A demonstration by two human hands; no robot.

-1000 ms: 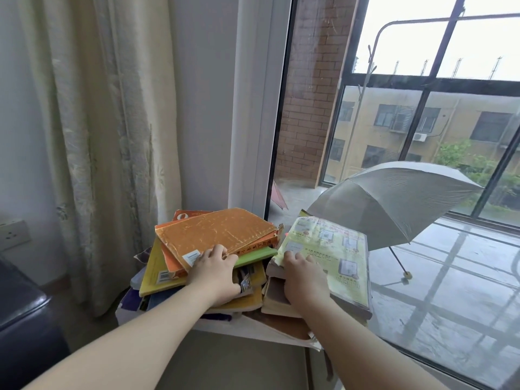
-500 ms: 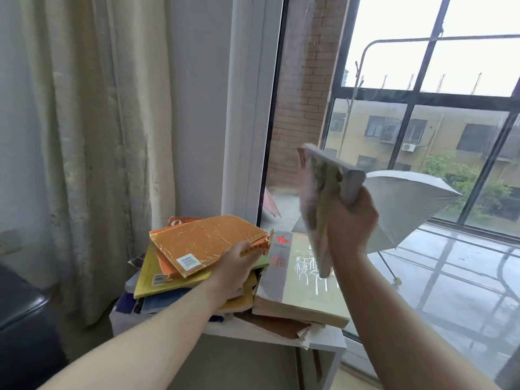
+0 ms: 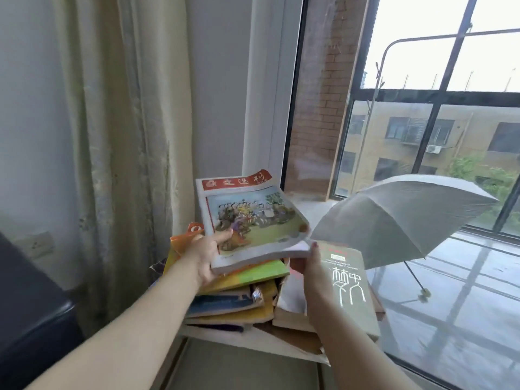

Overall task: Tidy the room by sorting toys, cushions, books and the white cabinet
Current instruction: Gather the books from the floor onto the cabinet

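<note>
A pale curtain (image 3: 112, 136) is hung at left, above a wall socket (image 3: 36, 244); an open grey umbrella (image 3: 408, 220) is stood on the wet balcony floor (image 3: 478, 305), beside a brick wall (image 3: 318, 108).

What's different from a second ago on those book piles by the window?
The right hand lifted the top book off the right pile; it is now held flat over the left pile, a picture-cover magazine, apparently turned over. The left hand left the orange book and grips the magazine's left edge. The grey-green book beneath is uncovered. Piles and umbrella stayed put.
</note>
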